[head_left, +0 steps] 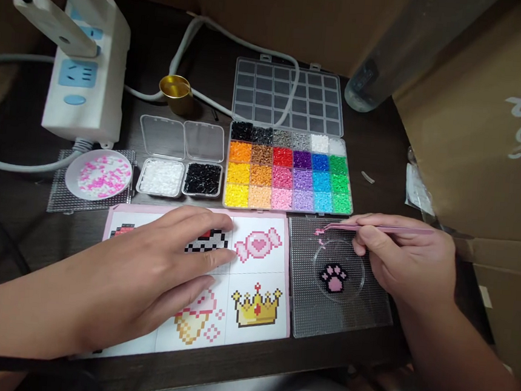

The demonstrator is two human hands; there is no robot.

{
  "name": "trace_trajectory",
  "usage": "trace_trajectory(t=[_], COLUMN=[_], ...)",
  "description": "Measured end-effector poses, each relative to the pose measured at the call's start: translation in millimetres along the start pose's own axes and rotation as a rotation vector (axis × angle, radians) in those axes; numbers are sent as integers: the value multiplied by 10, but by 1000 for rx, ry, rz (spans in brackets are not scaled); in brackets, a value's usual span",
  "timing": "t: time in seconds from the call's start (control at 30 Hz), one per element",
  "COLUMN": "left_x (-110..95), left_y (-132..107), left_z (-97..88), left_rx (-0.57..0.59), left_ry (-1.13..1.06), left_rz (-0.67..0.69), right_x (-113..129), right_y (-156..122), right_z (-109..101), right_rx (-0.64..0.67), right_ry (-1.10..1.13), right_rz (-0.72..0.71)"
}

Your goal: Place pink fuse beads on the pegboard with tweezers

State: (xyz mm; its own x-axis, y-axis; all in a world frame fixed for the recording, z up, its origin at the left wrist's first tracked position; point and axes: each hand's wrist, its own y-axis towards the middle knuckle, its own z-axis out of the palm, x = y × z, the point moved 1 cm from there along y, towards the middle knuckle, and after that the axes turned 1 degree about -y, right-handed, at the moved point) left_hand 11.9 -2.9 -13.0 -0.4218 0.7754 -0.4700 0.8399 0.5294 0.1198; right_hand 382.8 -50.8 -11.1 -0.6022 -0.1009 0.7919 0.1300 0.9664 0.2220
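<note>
Left hand [163, 260], fingers loosely spread, over pattern sheet [249, 222]. Right hand [412, 263], nearer, pinches pink tweezers [389, 229] crosswise; tips point left, at pink beads [319, 232] on pegboard's [307, 318] upper-left. Bead gripped? Too small to tell.

From here I see pink tweezers [351, 227], and a pink paw [335, 285] edged in black on the clear pegboard [305, 312]. The sheet [258, 269] is white, bordered pink, printed with a pink candy [258, 244] and a yellow crown [257, 312] dotted red. One bead row [282, 157] runs orange, brown, red, purple, blue, green.
</note>
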Motion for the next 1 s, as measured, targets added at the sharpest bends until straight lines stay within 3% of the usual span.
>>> trace_trajectory(t=[0.23,1.0], left_x=[-44,-60], left_y=[-5,7], left_z=[9,-10], left_rx=[13,26], left_ry=[-14,10], left_rz=[-70,-62], right_x=[-20,-21], right_y=[9,-3], right_z=[8,28], right_rx=[10,5], right_ry=[39,56], right_rz=[-38,-11])
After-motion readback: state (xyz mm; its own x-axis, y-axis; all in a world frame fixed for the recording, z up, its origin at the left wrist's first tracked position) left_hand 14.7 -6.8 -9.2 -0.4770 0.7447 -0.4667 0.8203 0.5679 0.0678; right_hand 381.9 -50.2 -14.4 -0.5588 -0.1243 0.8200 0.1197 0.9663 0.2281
